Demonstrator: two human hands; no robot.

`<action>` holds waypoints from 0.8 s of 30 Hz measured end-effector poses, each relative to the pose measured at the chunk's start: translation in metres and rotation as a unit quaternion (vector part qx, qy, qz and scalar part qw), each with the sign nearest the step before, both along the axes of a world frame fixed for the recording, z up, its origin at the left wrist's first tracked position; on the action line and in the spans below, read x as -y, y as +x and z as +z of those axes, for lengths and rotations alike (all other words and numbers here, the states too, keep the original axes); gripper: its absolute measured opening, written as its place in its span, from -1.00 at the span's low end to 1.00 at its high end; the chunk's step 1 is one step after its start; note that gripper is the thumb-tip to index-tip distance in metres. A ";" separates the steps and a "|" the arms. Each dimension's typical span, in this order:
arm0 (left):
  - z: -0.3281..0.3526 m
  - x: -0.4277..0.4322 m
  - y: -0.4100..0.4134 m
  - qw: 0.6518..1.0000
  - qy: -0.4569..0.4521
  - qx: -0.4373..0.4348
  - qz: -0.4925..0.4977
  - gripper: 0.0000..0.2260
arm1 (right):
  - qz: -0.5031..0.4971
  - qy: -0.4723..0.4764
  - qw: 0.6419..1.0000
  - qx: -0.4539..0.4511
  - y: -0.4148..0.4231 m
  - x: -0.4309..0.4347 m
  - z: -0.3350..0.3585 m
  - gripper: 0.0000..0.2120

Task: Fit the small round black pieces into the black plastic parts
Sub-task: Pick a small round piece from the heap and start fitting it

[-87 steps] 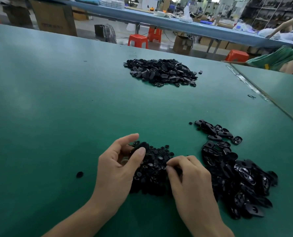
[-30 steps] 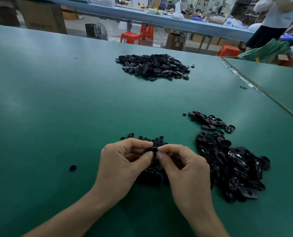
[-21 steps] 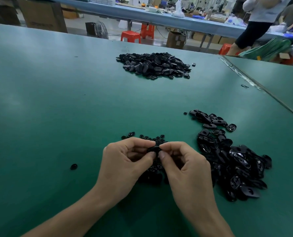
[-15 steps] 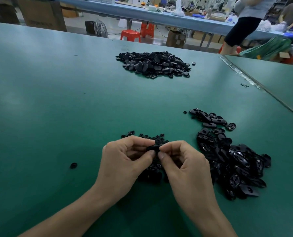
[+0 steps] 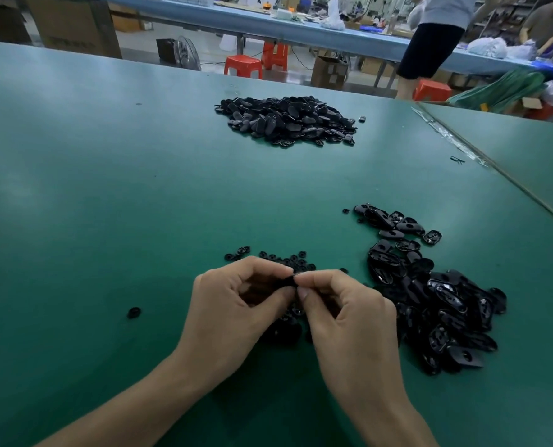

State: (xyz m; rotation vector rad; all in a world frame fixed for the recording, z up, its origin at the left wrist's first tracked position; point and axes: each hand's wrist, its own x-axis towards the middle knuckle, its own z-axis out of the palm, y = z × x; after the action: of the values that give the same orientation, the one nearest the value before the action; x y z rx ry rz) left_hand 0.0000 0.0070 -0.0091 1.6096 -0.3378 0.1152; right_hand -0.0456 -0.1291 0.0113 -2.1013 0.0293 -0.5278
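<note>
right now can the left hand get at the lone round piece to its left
Probably yes: nothing lies between the left hand and the lone round piece on the table, though that hand and the right hand pinch a black part.

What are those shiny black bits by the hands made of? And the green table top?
The black parts look like hard moulded plastic: glossy, with bright glints on their edges. The table top looks like a smooth green mat, maybe rubber or vinyl; its soft sheen only blurs the lights, so I cannot tell which.
</note>
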 end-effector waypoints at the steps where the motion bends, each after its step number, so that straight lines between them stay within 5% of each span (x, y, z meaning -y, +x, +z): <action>1: -0.001 0.000 0.000 1.000 0.000 0.000 0.002 -0.76 | 0.004 -0.001 1.000 0.003 0.000 0.000 0.000 -0.78; 10: 0.000 0.001 0.001 1.000 0.025 0.008 0.007 -0.66 | 0.008 -0.019 0.999 0.028 0.003 0.006 -0.002 -0.77; 24: 0.005 0.000 -0.001 0.999 -0.030 -0.024 -0.025 -0.71 | 0.101 0.133 0.984 -0.061 0.011 0.026 -0.008 -0.82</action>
State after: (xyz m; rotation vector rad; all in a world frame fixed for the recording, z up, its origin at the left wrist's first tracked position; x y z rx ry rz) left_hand -0.0009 0.0066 -0.0045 1.5403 -0.3343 0.0467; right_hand -0.0344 -0.1547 0.0030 -1.8469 -0.0414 -0.2556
